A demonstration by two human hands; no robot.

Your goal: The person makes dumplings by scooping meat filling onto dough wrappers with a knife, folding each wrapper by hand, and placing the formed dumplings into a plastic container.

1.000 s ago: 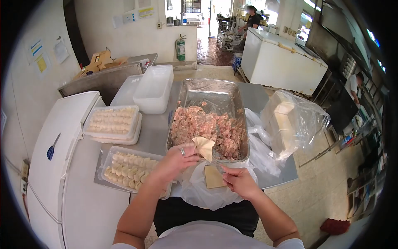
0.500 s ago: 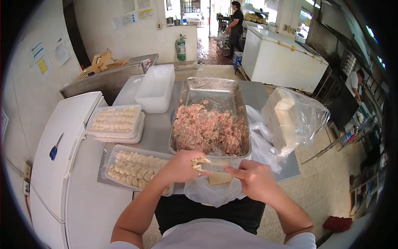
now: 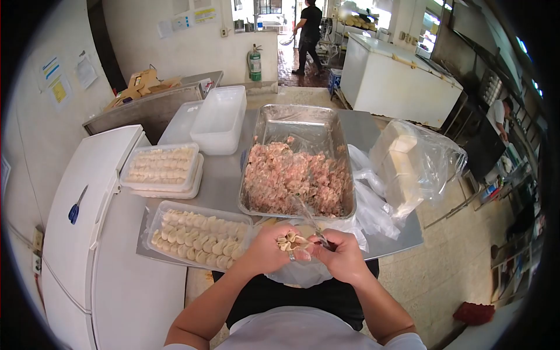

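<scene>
Cream pleated wrapper point(image 3: 291, 241): left hand point(image 3: 267, 249), grip curled snug around it
Thin metal utensil point(image 3: 319, 233): gripped in right hand point(image 3: 343, 255)
Silver rectangular tray point(image 3: 300, 128): just past both

The tray point(image 3: 348, 125) is shiny metal; the bag point(image 3: 434, 156), glossy plastic.

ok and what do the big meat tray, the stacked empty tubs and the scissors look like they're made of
Meat tray: probably stainless steel, with grey, mirror-like glints on its rim.
Stacked tubs: likely plastic, milky and semi-translucent, dull sheen.
Scissors: handles look like blue plastic; the thin grey blades are probably metal.
</scene>
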